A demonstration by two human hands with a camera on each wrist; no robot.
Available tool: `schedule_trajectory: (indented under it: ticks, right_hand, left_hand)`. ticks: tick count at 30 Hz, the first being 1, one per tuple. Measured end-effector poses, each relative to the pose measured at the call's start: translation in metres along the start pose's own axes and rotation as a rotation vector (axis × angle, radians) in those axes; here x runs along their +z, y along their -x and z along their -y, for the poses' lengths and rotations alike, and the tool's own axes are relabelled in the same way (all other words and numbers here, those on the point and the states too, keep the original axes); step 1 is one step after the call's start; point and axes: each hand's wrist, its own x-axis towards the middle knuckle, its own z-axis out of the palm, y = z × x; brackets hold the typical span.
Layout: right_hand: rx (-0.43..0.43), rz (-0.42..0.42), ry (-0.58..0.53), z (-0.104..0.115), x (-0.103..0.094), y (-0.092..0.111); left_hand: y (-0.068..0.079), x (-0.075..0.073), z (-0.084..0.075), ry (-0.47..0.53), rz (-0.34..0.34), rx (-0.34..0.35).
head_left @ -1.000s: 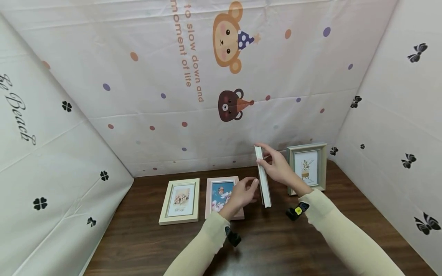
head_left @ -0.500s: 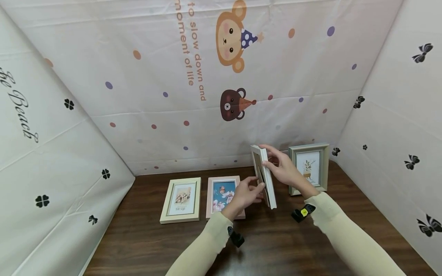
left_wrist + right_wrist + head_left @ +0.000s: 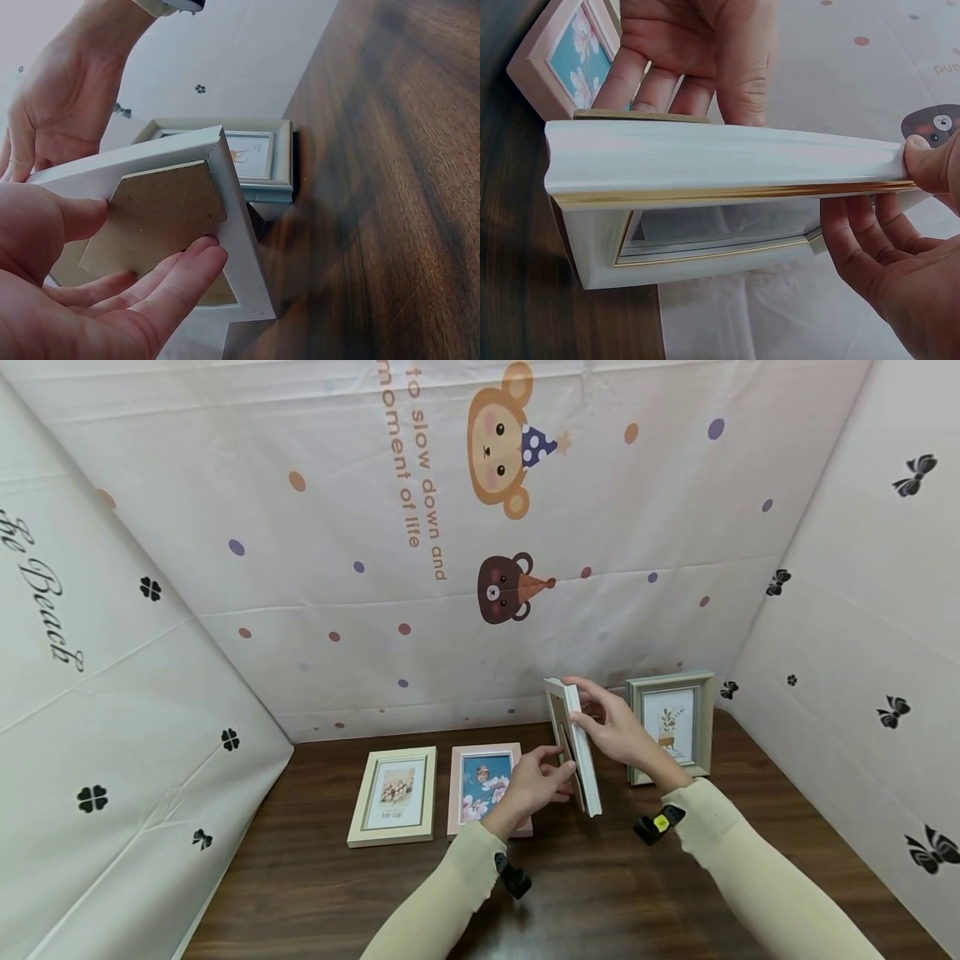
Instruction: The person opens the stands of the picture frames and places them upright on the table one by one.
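Observation:
A white picture frame (image 3: 587, 768) is held upright, its narrow side facing the head view and its brown back turned left. My right hand (image 3: 611, 731) grips the side edge near the top; in the right wrist view, the thumb lies on the outer edge and the fingers on the gold-lined front. My left hand (image 3: 528, 789) is behind the frame. Its thumb and fingers pinch the brown back stand (image 3: 165, 199), which sticks out from the backing in the left wrist view. Part of the stand is hidden by the fingers.
On the dark wood table (image 3: 300, 893), a cream picture frame (image 3: 429, 802) and a pink picture frame (image 3: 454, 785) are on the left. A grey-green picture frame (image 3: 701, 727) stands on the right. White patterned cloth (image 3: 360, 677) rises behind.
The white frame has turned from edge-on, so its back shows more. My left hand has moved right, from beside the frame onto its back stand. The right hand has kept its grip.

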Motion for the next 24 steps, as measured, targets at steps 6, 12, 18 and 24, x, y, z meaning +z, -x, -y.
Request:
schedule_trajectory:
  ticks: [6, 12, 18, 24]
  right_hand:
    - [0.0, 0.004, 0.02, 0.004, -0.004, -0.001]
    - [-0.01, 0.015, 0.005, 0.006, -0.008, -0.004]
    - [-0.04, 0.016, 0.013, 0.007, -0.009, -0.006]
    - [-0.048, 0.023, 0.026, 0.009, -0.012, -0.007]
  left_hand:
    - [0.001, -0.002, -0.005, -0.001, 0.012, 0.015]
    - [0.002, -0.006, -0.009, -0.027, 0.009, 0.021]
    - [0.003, -0.013, -0.012, -0.092, -0.027, 0.019]
    - [0.002, -0.019, -0.013, -0.132, -0.042, 0.032]
